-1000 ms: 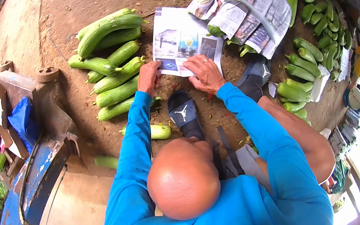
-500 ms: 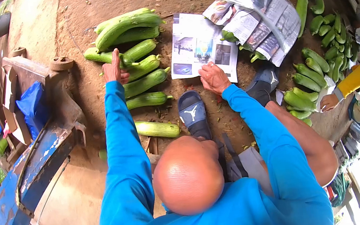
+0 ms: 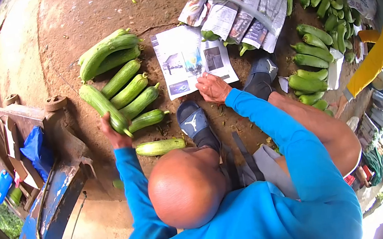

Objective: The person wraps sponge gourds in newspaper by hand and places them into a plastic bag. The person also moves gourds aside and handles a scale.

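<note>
My left hand is wrapped round the lower end of a long green luffa gourd, which slants across the ends of other gourds. Those lie side by side on the ground, with a row of shorter gourds and a few longer ones above them. At the lower edge of a printed newspaper sheet, my right hand has its fingers pinched together on the paper. Beyond the sheet lies a bundle of newspaper-wrapped gourds under clear plastic, some green ends poking out.
One paler gourd lies near my sandal. On the right are many loose gourds, near another person's yellow sleeve. A rusty blue metal frame and a blue bag stand at left.
My left hand has closed on a gourd and drawn it towards me, turning it to a steeper slant. My right hand stays at the newspaper's lower edge. The whole view has shifted.
</note>
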A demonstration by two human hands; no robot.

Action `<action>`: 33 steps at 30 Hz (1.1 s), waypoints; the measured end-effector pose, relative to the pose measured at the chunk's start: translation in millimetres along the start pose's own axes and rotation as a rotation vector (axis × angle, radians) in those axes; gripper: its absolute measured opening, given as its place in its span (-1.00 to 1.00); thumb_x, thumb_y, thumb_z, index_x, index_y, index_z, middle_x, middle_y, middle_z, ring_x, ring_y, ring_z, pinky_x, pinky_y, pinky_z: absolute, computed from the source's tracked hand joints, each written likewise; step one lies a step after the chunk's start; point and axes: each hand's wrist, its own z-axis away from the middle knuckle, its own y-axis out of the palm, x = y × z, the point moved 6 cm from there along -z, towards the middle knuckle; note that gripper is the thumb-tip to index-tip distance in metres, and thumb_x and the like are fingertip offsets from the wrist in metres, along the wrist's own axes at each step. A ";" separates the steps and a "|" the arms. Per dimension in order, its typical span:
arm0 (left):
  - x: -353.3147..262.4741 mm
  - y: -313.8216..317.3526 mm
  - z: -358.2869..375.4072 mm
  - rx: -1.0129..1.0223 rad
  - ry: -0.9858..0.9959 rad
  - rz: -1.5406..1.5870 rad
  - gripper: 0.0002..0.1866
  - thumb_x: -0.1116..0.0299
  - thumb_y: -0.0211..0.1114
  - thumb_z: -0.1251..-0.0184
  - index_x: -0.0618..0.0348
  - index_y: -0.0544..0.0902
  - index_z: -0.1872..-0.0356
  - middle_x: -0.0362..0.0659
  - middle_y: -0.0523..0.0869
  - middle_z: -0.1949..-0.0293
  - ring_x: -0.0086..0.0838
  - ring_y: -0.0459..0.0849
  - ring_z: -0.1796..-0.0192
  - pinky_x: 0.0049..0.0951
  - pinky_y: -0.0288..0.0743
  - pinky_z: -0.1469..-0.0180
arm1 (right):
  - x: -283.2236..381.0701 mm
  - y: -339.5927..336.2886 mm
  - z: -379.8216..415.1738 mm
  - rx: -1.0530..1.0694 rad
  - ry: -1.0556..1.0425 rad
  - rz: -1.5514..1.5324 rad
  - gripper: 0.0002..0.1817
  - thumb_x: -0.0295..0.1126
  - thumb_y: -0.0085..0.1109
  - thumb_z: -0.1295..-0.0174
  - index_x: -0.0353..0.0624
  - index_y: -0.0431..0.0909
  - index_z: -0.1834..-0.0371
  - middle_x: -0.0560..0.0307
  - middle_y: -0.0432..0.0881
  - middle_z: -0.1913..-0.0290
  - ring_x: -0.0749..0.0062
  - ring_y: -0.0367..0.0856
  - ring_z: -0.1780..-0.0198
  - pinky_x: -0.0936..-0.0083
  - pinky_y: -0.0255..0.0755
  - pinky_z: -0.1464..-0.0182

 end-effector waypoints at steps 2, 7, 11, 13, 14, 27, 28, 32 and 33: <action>15.2 -19.0 23.9 0.058 0.133 -0.403 -0.64 0.16 0.25 -0.37 0.11 0.56 -0.07 -0.17 0.67 0.21 -0.48 0.65 0.20 -0.35 0.58 0.21 | -3.6 1.9 5.2 -0.008 -0.004 0.007 -0.85 -0.43 0.33 -0.05 -0.19 0.59 0.33 0.03 0.57 0.20 0.04 0.64 0.06 0.19 0.61 0.04; 17.4 58.1 65.0 0.330 0.324 -1.159 -0.41 0.21 0.38 -0.10 0.22 0.55 -0.18 0.00 0.74 0.10 -0.27 0.72 0.15 -0.29 0.64 0.05 | -5.0 3.9 6.1 -0.058 0.044 0.011 -0.82 -0.39 0.30 -0.16 -0.13 0.65 0.18 0.05 0.60 0.17 0.07 0.63 0.06 0.13 0.55 0.06; 45.9 122.1 39.9 0.786 0.404 -1.358 -0.27 0.03 0.42 0.01 0.27 0.55 -0.18 0.23 0.73 0.15 0.13 0.72 0.13 -0.04 0.57 0.01 | -8.4 5.1 9.6 -0.073 0.068 0.017 -0.80 -0.32 0.28 -0.20 -0.09 0.67 0.13 0.03 0.63 0.13 0.09 0.64 0.03 0.10 0.56 0.06; 60.3 148.8 20.7 0.902 0.455 -1.409 -0.26 -0.01 0.40 0.00 0.29 0.55 -0.18 0.23 0.72 0.14 0.17 0.71 0.11 0.00 0.56 0.01 | -11.1 5.6 19.8 -0.020 0.117 0.014 -0.81 -0.32 0.28 -0.20 -0.09 0.66 0.15 0.04 0.63 0.13 0.10 0.65 0.05 0.11 0.57 0.07; 68.6 162.2 14.8 1.001 0.507 -1.458 -0.25 -0.04 0.38 -0.02 0.30 0.54 -0.17 0.23 0.72 0.13 0.21 0.69 0.09 0.03 0.55 0.01 | -11.6 8.0 24.8 0.037 0.152 0.005 -0.82 -0.31 0.27 -0.21 -0.09 0.66 0.17 0.04 0.64 0.13 0.12 0.66 0.07 0.11 0.59 0.09; 120.9 220.1 -25.2 1.300 0.482 -1.692 -0.26 0.04 0.36 0.02 0.25 0.56 -0.22 0.24 0.72 0.00 0.17 0.68 -0.04 0.02 0.55 -0.15 | -3.5 -16.9 17.8 -0.139 0.005 0.202 -0.88 -0.29 0.30 -0.26 -0.07 0.61 0.30 0.08 0.58 0.03 0.14 0.55 -0.09 0.10 0.44 -0.07; 124.0 214.6 -28.4 1.302 0.572 -1.674 -0.25 0.00 0.35 0.00 0.21 0.56 -0.25 0.22 0.69 -0.01 0.15 0.65 -0.09 0.02 0.53 -0.17 | -4.9 -17.9 15.3 -0.137 -0.003 0.196 -0.88 -0.29 0.30 -0.26 -0.07 0.61 0.30 0.08 0.58 0.03 0.14 0.55 -0.09 0.10 0.44 -0.07; 117.9 205.3 -34.9 1.301 0.666 -1.696 -0.21 -0.10 0.32 -0.09 0.14 0.54 -0.34 0.18 0.59 -0.09 0.10 0.54 -0.19 0.04 0.44 -0.22 | -12.6 -33.0 -0.3 -0.166 -0.078 0.196 -0.80 -0.22 0.34 -0.15 -0.08 0.64 0.28 0.03 0.59 -0.17 0.10 0.50 -0.27 0.07 0.33 -0.32; 114.3 205.2 -29.8 1.280 0.735 -1.714 -0.22 -0.08 0.32 -0.18 0.14 0.51 -0.40 0.12 0.56 -0.06 0.09 0.51 -0.17 0.02 0.39 -0.25 | -15.1 -32.8 -5.0 -0.145 -0.078 0.158 -0.78 -0.20 0.35 -0.17 -0.08 0.64 0.28 0.03 0.59 -0.18 0.10 0.50 -0.28 0.06 0.32 -0.33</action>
